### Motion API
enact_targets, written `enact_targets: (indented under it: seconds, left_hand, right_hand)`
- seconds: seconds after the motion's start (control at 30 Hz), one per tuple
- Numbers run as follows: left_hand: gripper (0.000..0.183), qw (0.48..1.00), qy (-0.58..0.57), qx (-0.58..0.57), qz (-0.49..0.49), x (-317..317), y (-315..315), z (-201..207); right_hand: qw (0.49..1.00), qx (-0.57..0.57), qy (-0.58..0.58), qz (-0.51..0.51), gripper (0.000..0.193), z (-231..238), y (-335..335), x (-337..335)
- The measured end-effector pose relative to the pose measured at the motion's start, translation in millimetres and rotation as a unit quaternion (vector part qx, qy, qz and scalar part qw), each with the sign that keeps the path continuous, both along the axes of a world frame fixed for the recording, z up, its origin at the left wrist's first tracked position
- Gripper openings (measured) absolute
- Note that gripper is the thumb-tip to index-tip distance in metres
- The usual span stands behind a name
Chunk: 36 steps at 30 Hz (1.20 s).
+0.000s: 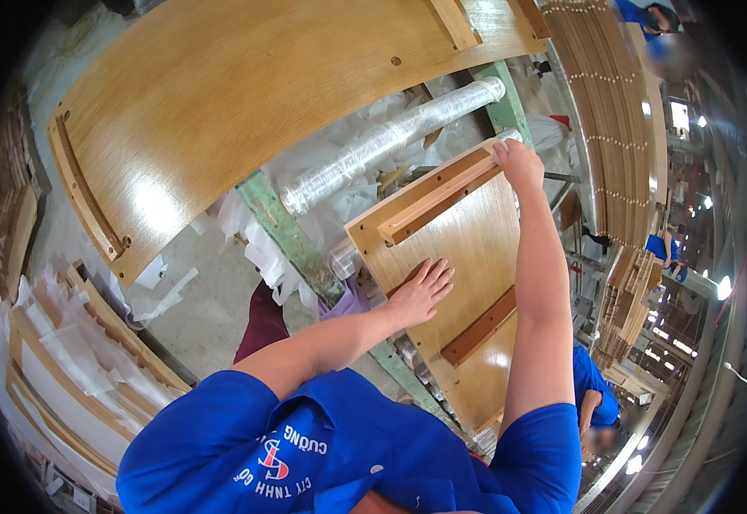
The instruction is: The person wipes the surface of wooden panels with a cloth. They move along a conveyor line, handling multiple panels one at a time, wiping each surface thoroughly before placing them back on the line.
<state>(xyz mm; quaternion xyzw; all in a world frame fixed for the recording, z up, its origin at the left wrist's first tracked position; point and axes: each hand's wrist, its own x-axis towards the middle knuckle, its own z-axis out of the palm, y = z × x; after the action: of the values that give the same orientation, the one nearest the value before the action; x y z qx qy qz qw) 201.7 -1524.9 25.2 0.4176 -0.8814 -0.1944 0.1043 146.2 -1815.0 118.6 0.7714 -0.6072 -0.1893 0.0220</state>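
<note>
- While both forearms reach up from the lower edge, a blue shirt fills the bottom of the frame.
- Left hand, centre: laid flat, palm down, fingers spread, grasping nothing; it rests on the panel.
- Panel, right of centre: glossy light-brown wood, slanting from mid-frame toward lower right; the piece being handled.
- Dark strip, lower right of the left hand: lies across the panel's face.
- Rail, above the left hand: pale wood, along the panel's upper end, holes in its side.
- Right hand, right of upper centre: fingers bent in at the rail's upper right end. Cannot tell whether they clench the rail or something small.
- Stand, centre left: green, worn, beneath the panel; purple cloth beside it.
- Roller, above the rail: wrapped in clear film, spanning the stand.
- Maroon trouser leg, left of centre, near white wrapping scraps.
- Big panel, upper left: curved, glossy, curved batten at its left end.
- Wood stack, upper right: brown boards, rows of pale dots.
- Co-worker, lower right: blue top, bent over.
</note>
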Motion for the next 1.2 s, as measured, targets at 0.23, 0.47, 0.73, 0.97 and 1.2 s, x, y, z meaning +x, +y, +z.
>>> enact_targets:
  seconds: [0.23, 0.47, 0.73, 0.97, 1.2]
  left_hand:
    - [0.062, 1.0, 0.023, 0.001, 0.0, 0, 0, -3]
    - [0.059, 0.999, 0.045, -0.011, 0.012, 0, -1, -4]
    - [0.058, 0.998, 0.06, -0.015, 0.024, 0, -1, -6]
    - [0.058, 0.998, 0.059, -0.007, 0.017, -1, -1, -6]
    - [0.06, 0.999, 0.043, 0.002, 0.014, -1, 0, -6]
  right_hand:
    - [0.996, -0.05, -0.034, -0.058, 0.039, -15, -20, -21]
    - [0.993, -0.088, -0.007, -0.074, 0.038, -32, -27, -25]
    - [0.995, -0.067, 0.021, -0.067, 0.037, -36, -34, -20]
    - [0.996, -0.066, 0.008, -0.059, 0.036, -33, -27, -19]
    - [0.998, -0.034, -0.021, -0.045, 0.036, -29, 9, -1]
